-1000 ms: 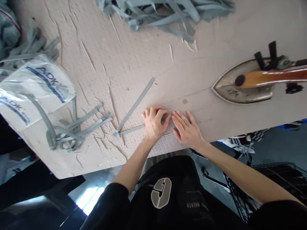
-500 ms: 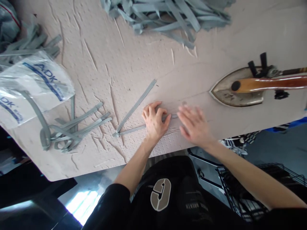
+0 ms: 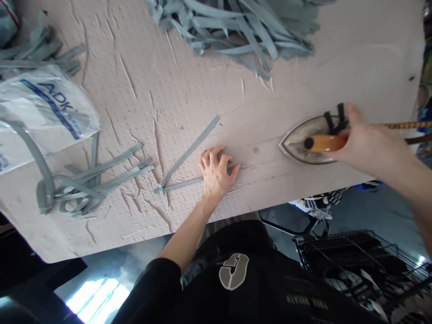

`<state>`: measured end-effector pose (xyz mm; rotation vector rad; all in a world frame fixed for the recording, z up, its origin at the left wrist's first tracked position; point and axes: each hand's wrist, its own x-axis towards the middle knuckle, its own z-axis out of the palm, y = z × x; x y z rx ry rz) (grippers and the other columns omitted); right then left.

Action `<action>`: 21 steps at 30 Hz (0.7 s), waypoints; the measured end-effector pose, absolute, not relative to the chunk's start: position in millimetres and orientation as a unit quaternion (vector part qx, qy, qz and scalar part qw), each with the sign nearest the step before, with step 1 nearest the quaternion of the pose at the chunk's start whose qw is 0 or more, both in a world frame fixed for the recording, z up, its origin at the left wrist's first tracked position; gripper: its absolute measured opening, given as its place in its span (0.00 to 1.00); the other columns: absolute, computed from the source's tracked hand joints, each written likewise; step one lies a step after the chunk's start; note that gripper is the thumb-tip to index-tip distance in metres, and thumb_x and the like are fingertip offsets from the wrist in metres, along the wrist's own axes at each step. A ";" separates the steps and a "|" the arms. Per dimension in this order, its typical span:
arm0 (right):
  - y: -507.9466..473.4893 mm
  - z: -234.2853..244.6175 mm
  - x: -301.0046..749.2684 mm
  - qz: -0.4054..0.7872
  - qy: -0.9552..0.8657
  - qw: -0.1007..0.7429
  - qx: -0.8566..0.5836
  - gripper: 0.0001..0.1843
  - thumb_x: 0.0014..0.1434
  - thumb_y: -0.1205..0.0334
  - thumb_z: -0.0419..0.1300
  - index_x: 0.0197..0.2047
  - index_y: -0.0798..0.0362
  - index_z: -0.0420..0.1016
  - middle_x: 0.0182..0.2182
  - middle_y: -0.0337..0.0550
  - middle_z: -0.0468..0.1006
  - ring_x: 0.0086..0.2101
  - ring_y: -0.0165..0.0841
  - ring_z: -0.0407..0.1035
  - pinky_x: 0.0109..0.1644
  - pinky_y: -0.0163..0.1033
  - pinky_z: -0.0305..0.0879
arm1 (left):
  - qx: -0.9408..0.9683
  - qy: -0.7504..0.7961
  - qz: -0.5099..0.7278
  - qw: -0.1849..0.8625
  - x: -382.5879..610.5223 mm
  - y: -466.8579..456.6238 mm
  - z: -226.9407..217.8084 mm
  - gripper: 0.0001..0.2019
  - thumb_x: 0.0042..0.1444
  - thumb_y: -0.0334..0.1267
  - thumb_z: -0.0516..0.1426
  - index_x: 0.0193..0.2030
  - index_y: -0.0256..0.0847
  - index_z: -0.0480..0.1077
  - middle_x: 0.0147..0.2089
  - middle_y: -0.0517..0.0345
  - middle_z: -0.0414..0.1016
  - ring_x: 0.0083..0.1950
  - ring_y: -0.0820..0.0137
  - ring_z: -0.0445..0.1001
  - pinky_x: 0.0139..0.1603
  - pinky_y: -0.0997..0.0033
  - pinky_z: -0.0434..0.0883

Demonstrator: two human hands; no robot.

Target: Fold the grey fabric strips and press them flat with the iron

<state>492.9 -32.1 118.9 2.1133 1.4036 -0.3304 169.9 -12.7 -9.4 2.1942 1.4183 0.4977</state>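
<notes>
My left hand (image 3: pixel 218 171) rests on the table with its fingers curled, pinning a grey fabric strip (image 3: pixel 184 183) flat. The strip's short end pokes out past my thumb, and its other end bends at a joint on the left into a second length (image 3: pixel 191 150) slanting up and away. What lies under my palm is hidden. My right hand (image 3: pixel 357 139) is wrapped around the wooden handle of an iron (image 3: pixel 297 150), whose pointed tip faces left toward the strip. The iron's soleplate sits on the table cover.
A large heap of grey strips (image 3: pixel 236 31) lies at the far side. On the left are loose strips (image 3: pixel 94 180) and a clear printed plastic bag (image 3: pixel 57 103). Wrinkles run across the padded table cover (image 3: pixel 135 121). A wire basket (image 3: pixel 364 252) stands below the near edge.
My right hand has left the strip beside my left hand, moved right and taken hold of the iron's handle. The iron sits slightly closer. My left hand has stayed in place.
</notes>
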 end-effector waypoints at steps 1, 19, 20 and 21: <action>-32.2 122.8 476.9 -0.138 0.519 0.293 0.791 0.60 0.57 0.33 0.63 0.77 0.64 0.45 0.36 0.62 0.81 0.37 0.52 0.78 0.35 0.45 0.58 | 0.803 0.516 0.184 0.234 170.1 -12.7 -9.6 0.10 0.59 0.45 0.65 0.39 0.44 0.70 0.61 0.44 0.72 0.65 0.49 0.66 0.66 0.40 0.61; -36.9 111.1 374.6 -0.180 0.599 0.320 0.712 0.60 0.55 0.40 0.63 0.76 0.69 0.43 0.21 0.45 0.77 0.24 0.45 0.73 0.28 0.40 0.55 | 0.795 0.500 0.181 0.290 160.5 -9.6 -2.8 0.01 0.64 0.35 0.58 0.41 0.44 0.72 0.64 0.47 0.71 0.67 0.53 0.64 0.68 0.42 0.61; -37.5 110.4 372.9 -0.177 0.604 0.316 0.710 0.60 0.55 0.39 0.63 0.76 0.69 0.42 0.21 0.45 0.76 0.24 0.45 0.72 0.28 0.40 0.54 | 0.795 0.501 0.179 0.291 157.8 -8.8 -1.7 0.01 0.64 0.35 0.58 0.41 0.44 0.72 0.64 0.47 0.72 0.67 0.53 0.64 0.68 0.42 0.61; -38.5 109.6 372.1 -0.173 0.610 0.308 0.709 0.61 0.55 0.39 0.63 0.76 0.70 0.42 0.21 0.45 0.77 0.23 0.44 0.72 0.27 0.40 0.54 | 0.795 0.503 0.178 0.290 154.7 -8.1 -0.6 0.01 0.63 0.35 0.59 0.40 0.43 0.72 0.63 0.47 0.72 0.67 0.52 0.64 0.68 0.41 0.61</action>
